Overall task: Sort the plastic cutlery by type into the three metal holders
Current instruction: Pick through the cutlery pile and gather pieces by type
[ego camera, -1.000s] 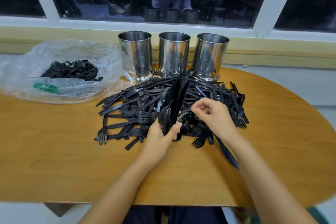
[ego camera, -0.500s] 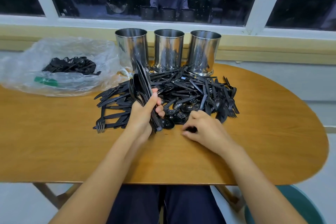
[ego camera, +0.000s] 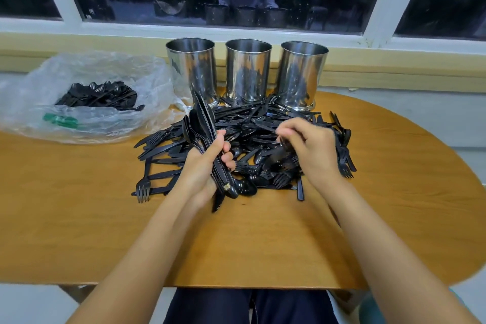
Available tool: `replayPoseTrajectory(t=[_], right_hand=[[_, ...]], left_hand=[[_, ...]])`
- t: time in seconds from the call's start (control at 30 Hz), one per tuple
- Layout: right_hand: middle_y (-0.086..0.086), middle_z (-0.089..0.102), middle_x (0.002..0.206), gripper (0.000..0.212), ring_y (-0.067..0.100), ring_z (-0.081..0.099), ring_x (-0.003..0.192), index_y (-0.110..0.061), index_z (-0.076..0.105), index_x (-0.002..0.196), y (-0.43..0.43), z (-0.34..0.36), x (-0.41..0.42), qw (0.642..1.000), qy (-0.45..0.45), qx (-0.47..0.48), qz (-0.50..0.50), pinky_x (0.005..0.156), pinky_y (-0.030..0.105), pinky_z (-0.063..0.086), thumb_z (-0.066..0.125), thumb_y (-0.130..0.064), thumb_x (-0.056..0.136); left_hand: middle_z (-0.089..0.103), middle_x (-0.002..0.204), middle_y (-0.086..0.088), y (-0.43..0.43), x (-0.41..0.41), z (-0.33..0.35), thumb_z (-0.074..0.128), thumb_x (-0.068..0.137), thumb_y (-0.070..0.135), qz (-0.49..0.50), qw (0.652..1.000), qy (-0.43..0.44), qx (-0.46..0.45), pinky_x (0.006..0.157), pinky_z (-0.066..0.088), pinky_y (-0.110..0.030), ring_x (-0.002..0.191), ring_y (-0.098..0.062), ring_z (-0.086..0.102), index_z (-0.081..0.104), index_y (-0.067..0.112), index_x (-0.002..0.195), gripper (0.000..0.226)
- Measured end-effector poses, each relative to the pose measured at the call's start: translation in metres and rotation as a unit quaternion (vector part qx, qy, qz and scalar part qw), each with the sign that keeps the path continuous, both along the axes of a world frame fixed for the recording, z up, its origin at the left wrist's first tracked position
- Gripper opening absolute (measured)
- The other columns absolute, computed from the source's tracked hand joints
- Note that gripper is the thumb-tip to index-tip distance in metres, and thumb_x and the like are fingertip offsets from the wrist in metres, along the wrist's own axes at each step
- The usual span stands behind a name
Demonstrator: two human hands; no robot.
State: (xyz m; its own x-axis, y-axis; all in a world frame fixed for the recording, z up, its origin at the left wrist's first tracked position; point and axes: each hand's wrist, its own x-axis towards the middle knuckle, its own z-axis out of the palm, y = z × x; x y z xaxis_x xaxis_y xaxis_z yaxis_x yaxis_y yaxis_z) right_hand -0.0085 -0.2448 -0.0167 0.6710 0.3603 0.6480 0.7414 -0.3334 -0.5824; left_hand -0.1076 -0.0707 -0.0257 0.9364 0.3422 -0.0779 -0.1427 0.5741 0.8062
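Three holders (ego camera: 248, 71) stand at the tabletop's (ego camera: 79, 205) far edge behind the pile (ego camera: 263, 123). Fingers (ego camera: 227, 158) of the left hand (ego camera: 202, 168) curl round a spoon bundle (ego camera: 200, 123); those of the right hand (ego camera: 313, 150) pinch a blurred piece (ego camera: 280, 151).

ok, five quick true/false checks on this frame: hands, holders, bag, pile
1. The left hand grips a bundle of black cutlery. True.
2. The three metal holders lie on their sides. False: all three stand upright in a row behind the pile.
3. The plastic bag sits to the right of the holders. False: it lies to their left, with black cutlery inside.
4. The right hand is over the pile, fingers curled. True; whether it holds a piece is too blurred to tell.
5. Cutlery sticks up above the middle holder's rim. False: nothing shows above any rim.
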Motion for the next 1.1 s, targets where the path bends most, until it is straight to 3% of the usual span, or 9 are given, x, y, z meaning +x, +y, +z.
replayPoseTrajectory(t=[0.1,0.27,0.33,0.4,0.63,0.73,0.83,0.97,1.1], right_hand=[[-0.012,0.065,0.071,0.012,0.003,0.060,0.064,-0.018,0.069,0.086,0.005,0.027,0.008,0.997,0.012,0.080,-0.008,0.063,0.023,0.050,0.061,-0.014,0.094],[0.001,0.062,0.079,0.014,0.011,0.051,0.069,-0.014,0.066,0.093,0.012,0.052,0.026,0.988,0.087,0.122,0.029,0.064,0.028,0.043,0.058,-0.024,0.095],[0.000,0.056,0.077,0.004,0.009,0.048,0.070,-0.016,0.064,0.095,0.016,0.048,0.034,0.987,0.104,0.115,0.039,0.067,0.024,0.042,0.063,-0.018,0.092],[-0.005,0.051,0.076,0.012,0.004,0.045,0.067,-0.016,0.061,0.100,0.021,0.039,0.043,0.990,0.099,0.101,0.022,0.065,0.017,0.040,0.062,-0.007,0.092],[-0.006,0.059,0.092,0.029,0.009,0.058,0.083,-0.019,0.051,0.117,0.035,0.013,0.064,0.982,0.135,0.127,-0.021,0.073,0.020,0.049,0.059,-0.003,0.094],[-0.001,0.063,0.093,0.027,0.010,0.062,0.084,-0.023,0.055,0.108,0.040,0.023,0.073,0.965,0.189,0.179,-0.032,0.080,0.022,0.053,0.067,-0.008,0.089],[-0.004,0.069,0.084,0.017,0.007,0.065,0.079,-0.021,0.063,0.092,0.048,0.037,0.075,0.941,0.256,0.221,0.026,0.073,0.020,0.053,0.071,-0.008,0.085],[0.002,0.066,0.078,0.013,0.005,0.063,0.070,-0.014,0.067,0.081,0.071,0.037,0.065,0.941,0.290,0.118,0.131,0.066,0.019,0.053,0.072,-0.003,0.082],[0.002,0.063,0.075,0.011,0.005,0.056,0.066,-0.011,0.066,0.081,0.090,0.026,0.059,0.950,0.263,0.083,0.144,0.066,0.018,0.051,0.076,-0.005,0.080]], left_hand=[[0.052,0.069,0.003,0.005,0.013,0.002,0.051,0.100,0.019,-0.017,1.000,0.004,0.014,0.053,0.043,-0.019,0.055,-0.008,0.045,0.055,0.011,0.106,0.011],[0.052,0.070,0.001,0.013,0.039,0.010,0.053,0.099,0.018,-0.023,0.999,0.008,0.026,0.053,0.045,-0.022,0.058,-0.011,0.045,0.055,0.011,0.101,0.007],[0.052,0.071,0.000,0.018,0.049,0.011,0.054,0.099,0.018,-0.012,0.999,0.014,0.042,0.054,0.045,-0.023,0.058,-0.012,0.045,0.056,0.011,0.098,0.007],[0.053,0.072,0.000,0.024,0.058,0.010,0.054,0.099,0.017,-0.006,0.999,0.012,0.038,0.054,0.045,-0.023,0.058,-0.013,0.045,0.056,0.010,0.100,0.007],[0.050,0.071,0.000,0.034,0.067,-0.006,0.056,0.095,0.021,-0.039,0.999,0.029,-0.005,0.051,0.043,-0.021,0.056,-0.011,0.042,0.057,0.010,0.105,0.014],[0.045,0.068,0.002,0.038,0.067,-0.010,0.058,0.088,0.027,-0.057,0.997,0.045,-0.013,0.047,0.039,-0.019,0.051,-0.007,0.037,0.056,0.009,0.115,0.032],[0.039,0.066,0.003,0.038,0.067,-0.009,0.059,0.082,0.035,-0.061,0.997,0.053,0.000,0.045,0.035,-0.018,0.049,-0.007,0.033,0.055,0.008,0.116,0.044],[0.039,0.066,0.003,0.034,0.065,-0.009,0.054,0.080,0.047,-0.097,0.993,0.063,0.020,0.045,0.038,-0.019,0.049,-0.007,0.034,0.055,0.007,0.120,0.056],[0.045,0.063,0.006,0.026,0.063,-0.009,0.052,0.080,0.051,-0.145,0.986,0.058,0.063,0.049,0.042,-0.020,0.052,-0.007,0.035,0.058,0.008,0.116,0.057]])
